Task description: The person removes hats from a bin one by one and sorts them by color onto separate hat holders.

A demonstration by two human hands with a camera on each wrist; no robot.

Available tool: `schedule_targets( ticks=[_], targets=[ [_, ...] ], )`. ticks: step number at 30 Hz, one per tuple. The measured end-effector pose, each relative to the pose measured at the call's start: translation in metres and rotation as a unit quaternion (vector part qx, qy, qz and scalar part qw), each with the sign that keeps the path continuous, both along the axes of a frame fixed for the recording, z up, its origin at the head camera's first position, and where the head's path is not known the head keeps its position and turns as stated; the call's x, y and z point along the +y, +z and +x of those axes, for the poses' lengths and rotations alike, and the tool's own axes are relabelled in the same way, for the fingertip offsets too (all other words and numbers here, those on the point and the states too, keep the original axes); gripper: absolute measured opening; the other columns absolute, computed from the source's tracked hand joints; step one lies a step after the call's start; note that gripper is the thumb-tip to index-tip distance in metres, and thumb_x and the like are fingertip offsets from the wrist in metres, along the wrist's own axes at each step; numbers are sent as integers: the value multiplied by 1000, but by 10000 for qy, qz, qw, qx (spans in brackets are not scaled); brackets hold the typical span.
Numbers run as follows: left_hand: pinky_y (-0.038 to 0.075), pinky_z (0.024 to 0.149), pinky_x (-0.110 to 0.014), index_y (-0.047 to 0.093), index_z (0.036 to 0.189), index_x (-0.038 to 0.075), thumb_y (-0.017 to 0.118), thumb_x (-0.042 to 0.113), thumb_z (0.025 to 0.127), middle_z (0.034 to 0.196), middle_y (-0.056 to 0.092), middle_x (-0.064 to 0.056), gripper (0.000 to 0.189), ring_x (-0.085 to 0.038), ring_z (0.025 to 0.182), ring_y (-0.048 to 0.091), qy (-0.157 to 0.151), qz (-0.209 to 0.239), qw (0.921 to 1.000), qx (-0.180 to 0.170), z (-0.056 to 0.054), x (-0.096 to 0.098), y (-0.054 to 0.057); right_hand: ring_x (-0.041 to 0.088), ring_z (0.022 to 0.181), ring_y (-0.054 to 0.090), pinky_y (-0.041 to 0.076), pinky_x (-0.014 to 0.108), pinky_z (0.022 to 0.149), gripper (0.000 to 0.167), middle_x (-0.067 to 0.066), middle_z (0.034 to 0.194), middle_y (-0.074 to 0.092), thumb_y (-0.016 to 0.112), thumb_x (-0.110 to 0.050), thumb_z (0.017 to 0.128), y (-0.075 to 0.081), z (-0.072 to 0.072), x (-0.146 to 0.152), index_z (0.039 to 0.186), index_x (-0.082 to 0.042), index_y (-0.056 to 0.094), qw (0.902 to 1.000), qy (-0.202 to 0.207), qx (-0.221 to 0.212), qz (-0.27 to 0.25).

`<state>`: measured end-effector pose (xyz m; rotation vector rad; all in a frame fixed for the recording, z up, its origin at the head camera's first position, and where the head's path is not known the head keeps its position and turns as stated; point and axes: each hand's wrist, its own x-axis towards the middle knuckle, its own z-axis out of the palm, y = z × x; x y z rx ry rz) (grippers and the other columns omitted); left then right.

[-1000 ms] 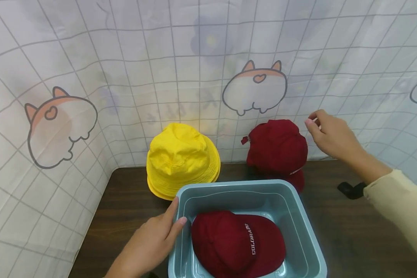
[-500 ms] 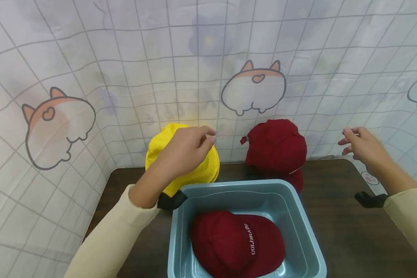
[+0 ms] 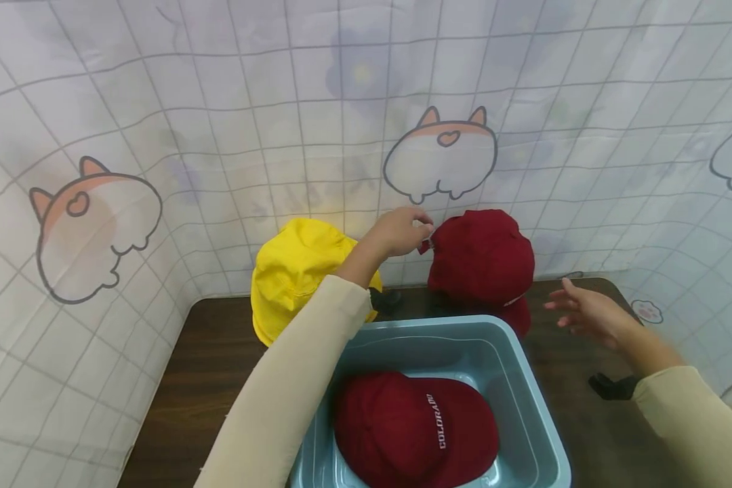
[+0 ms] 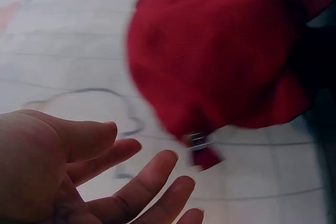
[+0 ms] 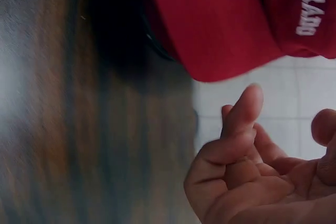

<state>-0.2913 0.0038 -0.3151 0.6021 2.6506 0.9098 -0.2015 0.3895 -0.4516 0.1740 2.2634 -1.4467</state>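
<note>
At the back right of the table stands a dark red baseball cap, its strap and buckle to the left and its brim low toward the front. My left hand is beside the strap end, fingers apart and holding nothing; the left wrist view shows a gap between the fingertips and the cap. To the right of the cap, my right hand hangs over the table with loose fingers. In the right wrist view its fingers lie just off the brim, and white lettering shows on the crown.
A blue-grey plastic tub stands at the front, with another red cap marked COLORADO inside. A yellow bucket hat sits behind the tub, partly hidden by my left arm. A patterned curtain borders the dark wooden table.
My left hand has left the tub's left rim and travelled across the yellow hat to the red cap's strap side. My right hand swung outward, then came lower and back toward the cap.
</note>
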Motion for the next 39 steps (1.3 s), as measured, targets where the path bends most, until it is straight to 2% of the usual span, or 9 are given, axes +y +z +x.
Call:
schedule_targets(
  ticks=[2,5,10,14,19,23,27,31,39],
  targets=[
    [55,87,-34,60,141,13,52,28,107,117,70,-8,38,-19,96,63,15,22,9998,-187,-4,7,-10,17,89,64,54,34,83,84,22,149,52,25,-61,107,-8,2,-6,157,6,23,9995,-33,-208,-247],
    [57,79,-30,61,139,13,56,26,105,115,71,-8,37,-19,93,64,165,140,9990,-393,-7,16,-22,12,83,61,54,24,73,70,14,142,59,32,-48,111,-17,5,-15,157,5,25,9968,-36,-531,-598],
    [55,75,-30,67,122,11,62,23,102,101,71,-6,23,-19,87,64,593,164,9978,-233,-10,24,-32,7,76,58,54,21,69,46,8,125,64,42,-28,111,-29,7,-24,149,0,43,9882,-197,-985,-1154],
    [54,74,-30,66,122,12,62,21,103,94,69,-5,22,-19,83,63,699,169,9970,-278,-11,27,-33,3,71,55,50,17,64,26,2,107,65,44,-23,111,-35,7,-28,126,-10,61,9739,-557,-1176,-1859],
    [53,70,-28,66,123,15,62,22,103,92,69,-5,22,-19,81,63,588,314,9972,-332,-12,30,-37,1,67,50,46,13,58,26,-3,89,59,43,-21,111,-38,6,-32,105,-16,68,9584,-816,-1280,-2415],
    [51,68,-27,65,105,16,63,23,102,90,67,-4,7,-18,81,61,639,270,9975,-120,-14,30,-43,1,64,50,44,12,57,23,-4,84,59,47,-24,110,-40,7,-34,104,-16,68,9536,-1037,-1344,-2487],
    [47,67,-26,64,99,16,62,23,103,87,66,-3,9,-18,81,58,638,44,9979,41,-17,27,-49,2,60,48,43,13,56,23,-4,80,57,46,-25,110,-43,9,-35,104,-16,66,9533,-1081,-1327,-2489],
    [50,71,-28,66,104,14,60,23,104,91,67,-4,11,-20,86,58,588,-235,9979,127,-17,27,-50,2,59,46,41,14,54,25,-3,79,54,41,-24,111,-48,9,-37,103,-14,63,9489,-984,-1354,-2674],
    [54,101,-38,61,138,12,57,23,105,132,66,-8,36,-24,113,58,618,-587,9963,57,-10,34,-47,2,57,45,39,14,54,25,-3,77,55,43,-27,111,-56,8,-38,102,-16,63,9367,-1159,-1507,-2940]
  ],
)
